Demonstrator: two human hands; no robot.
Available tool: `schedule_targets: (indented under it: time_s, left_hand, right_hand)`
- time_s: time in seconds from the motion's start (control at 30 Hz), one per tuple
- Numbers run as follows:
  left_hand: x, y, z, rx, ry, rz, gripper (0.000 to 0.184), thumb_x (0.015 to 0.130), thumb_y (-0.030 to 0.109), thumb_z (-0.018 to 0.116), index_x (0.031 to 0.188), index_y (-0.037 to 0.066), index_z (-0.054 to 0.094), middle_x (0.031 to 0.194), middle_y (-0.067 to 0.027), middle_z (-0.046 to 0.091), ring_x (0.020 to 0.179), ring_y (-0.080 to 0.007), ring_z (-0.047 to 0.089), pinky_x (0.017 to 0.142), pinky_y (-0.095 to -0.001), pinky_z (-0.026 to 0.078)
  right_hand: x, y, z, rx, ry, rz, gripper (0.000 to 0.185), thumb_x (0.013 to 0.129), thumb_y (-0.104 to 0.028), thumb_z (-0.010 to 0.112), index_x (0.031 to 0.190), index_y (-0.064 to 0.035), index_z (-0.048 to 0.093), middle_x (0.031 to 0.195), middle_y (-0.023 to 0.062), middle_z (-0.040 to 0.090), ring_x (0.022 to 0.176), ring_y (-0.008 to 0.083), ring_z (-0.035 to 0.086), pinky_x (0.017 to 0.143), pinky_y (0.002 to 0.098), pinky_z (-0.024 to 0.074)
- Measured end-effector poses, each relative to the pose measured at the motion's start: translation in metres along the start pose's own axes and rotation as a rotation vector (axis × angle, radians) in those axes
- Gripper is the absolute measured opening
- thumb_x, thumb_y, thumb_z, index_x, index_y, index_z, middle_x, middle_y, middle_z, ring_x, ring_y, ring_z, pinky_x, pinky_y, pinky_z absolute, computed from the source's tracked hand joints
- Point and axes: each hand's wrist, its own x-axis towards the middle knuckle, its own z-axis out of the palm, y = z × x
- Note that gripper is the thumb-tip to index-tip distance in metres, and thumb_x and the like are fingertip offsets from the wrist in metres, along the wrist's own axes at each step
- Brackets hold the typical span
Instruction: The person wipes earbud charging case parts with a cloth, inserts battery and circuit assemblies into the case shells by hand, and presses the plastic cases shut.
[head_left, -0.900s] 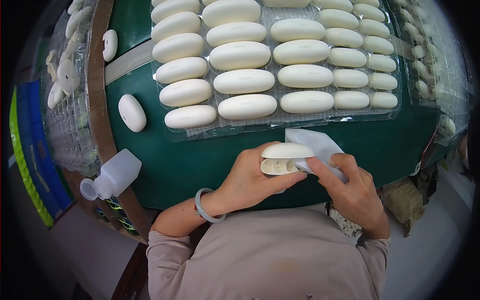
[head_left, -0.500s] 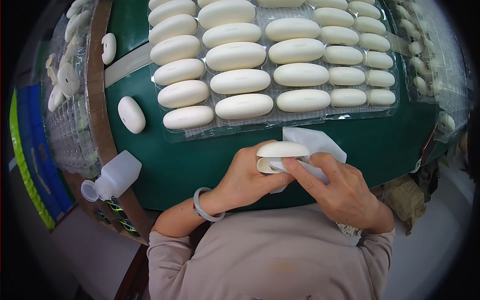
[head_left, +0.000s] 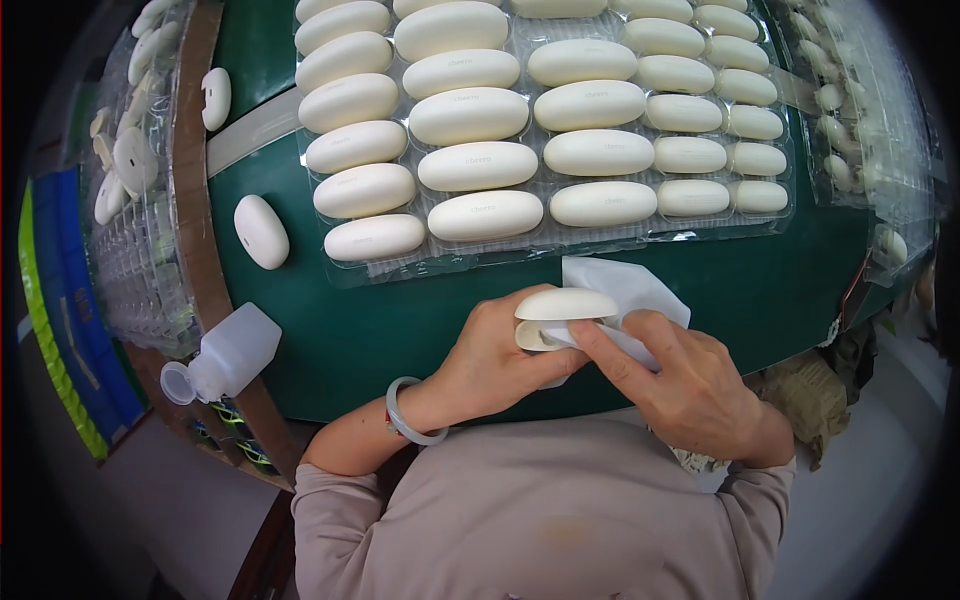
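A cream-white oval case (head_left: 566, 303) with its lid raised sits in my left hand (head_left: 497, 350), whose fingers are wrapped round it. In my right hand (head_left: 685, 378) a white wiping cloth (head_left: 638, 286) is gripped, its upper part fanning out beyond the case. The right index finger presses a fold of the cloth at the gap between lid and base. What lies inside the case is mostly hidden by fingers and cloth. Just beyond both hands, clear plastic trays (head_left: 440, 262) carry rows of similar closed cases (head_left: 486, 215), several with faint lettering.
A single case (head_left: 261, 232) and a white part (head_left: 216, 99) lie on the green mat (head_left: 340, 345) at left. A translucent bottle (head_left: 240, 350) with its cap flipped lies at the left edge. More filled trays stand at left and right.
Both hands and the case stay nearly in place, with only a slight shift. The lid remains raised and the cloth is still at the gap.
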Motion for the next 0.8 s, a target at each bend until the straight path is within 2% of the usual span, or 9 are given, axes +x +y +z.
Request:
schedule_targets:
  time_s: [0.07, 0.17, 0.27, 0.37, 0.47, 0.57, 0.8]
  left_hand:
    - [-0.001, 0.0, 0.0, 0.036, -0.013, 0.044, 0.034, 0.078, 0.013, 0.071, 0.106, -0.002, 0.059, 0.084, -0.0063, 0.065, 0.069, -0.011, 0.061, 0.062, -0.0258, 0.05]
    - [-0.001, -0.001, 0.0, -0.047, -0.025, -0.01, 0.036, 0.078, 0.014, 0.072, 0.107, -0.002, 0.059, 0.083, -0.0063, 0.065, 0.069, -0.0108, 0.061, 0.061, -0.0255, 0.05]
    - [0.0, 0.0, -0.001, 0.051, 0.009, 0.092, 0.035, 0.078, 0.014, 0.073, 0.107, -0.001, 0.06, 0.084, -0.006, 0.065, 0.068, -0.0105, 0.06, 0.061, -0.0255, 0.05]
    - [0.0, 0.015, -0.002, -0.065, -0.052, -0.163, 0.035, 0.074, 0.012, 0.077, 0.104, 0.0, 0.064, 0.092, -0.0053, 0.067, 0.08, -0.0092, 0.061, 0.069, -0.0245, 0.05]
    - [0.0, 0.016, -0.004, -0.213, -0.061, -0.223, 0.037, 0.072, 0.01, 0.079, 0.104, -0.001, 0.064, 0.093, -0.0061, 0.067, 0.082, -0.0101, 0.062, 0.07, -0.024, 0.05]
    - [-0.001, 0.018, -0.005, -0.253, -0.084, -0.155, 0.039, 0.068, 0.007, 0.082, 0.102, -0.001, 0.064, 0.092, -0.0063, 0.068, 0.083, -0.0115, 0.063, 0.071, -0.0243, 0.051]
    - [0.0, 0.021, -0.004, -0.247, -0.11, -0.176, 0.041, 0.064, 0.008, 0.085, 0.1, 0.0, 0.065, 0.091, -0.0063, 0.069, 0.084, -0.0123, 0.064, 0.075, -0.0252, 0.052]
  right_hand:
    - [0.004, -0.003, 0.003, 0.021, 0.022, -0.028, 0.056, 0.073, -0.005, 0.057, 0.128, -0.0024, 0.051, 0.081, 0.0083, 0.045, 0.058, 0.0173, 0.052, 0.047, 0.028, 0.0454]
    - [0.001, -0.003, 0.002, -0.001, 0.01, -0.012, 0.055, 0.073, -0.005, 0.057, 0.128, -0.0028, 0.051, 0.08, 0.008, 0.044, 0.058, 0.0172, 0.051, 0.048, 0.0283, 0.0459]
    - [-0.015, 0.0, -0.009, -0.077, -0.032, 0.119, 0.056, 0.072, -0.003, 0.059, 0.128, -0.0045, 0.052, 0.081, 0.0084, 0.046, 0.06, 0.0179, 0.053, 0.05, 0.0287, 0.0479]
    - [-0.022, 0.002, -0.018, 0.022, -0.029, 0.177, 0.055, 0.07, 0.001, 0.062, 0.124, -0.0074, 0.057, 0.082, 0.0084, 0.048, 0.062, 0.0185, 0.057, 0.051, 0.0292, 0.0494]
    - [-0.031, 0.004, -0.019, 0.21, 0.098, 0.307, 0.049, 0.067, 0.002, 0.065, 0.115, -0.0088, 0.064, 0.082, 0.0086, 0.054, 0.061, 0.0186, 0.058, 0.052, 0.0292, 0.0485]
    - [-0.041, 0.008, -0.02, 0.285, 0.177, 0.342, 0.048, 0.067, 0.001, 0.07, 0.113, -0.0098, 0.066, 0.08, 0.0073, 0.053, 0.059, 0.0174, 0.058, 0.049, 0.029, 0.0472]
    - [-0.046, 0.011, -0.008, 0.324, 0.25, 0.273, 0.046, 0.066, -0.004, 0.073, 0.111, -0.0091, 0.067, 0.081, 0.0068, 0.054, 0.059, 0.0154, 0.057, 0.048, 0.0273, 0.0478]
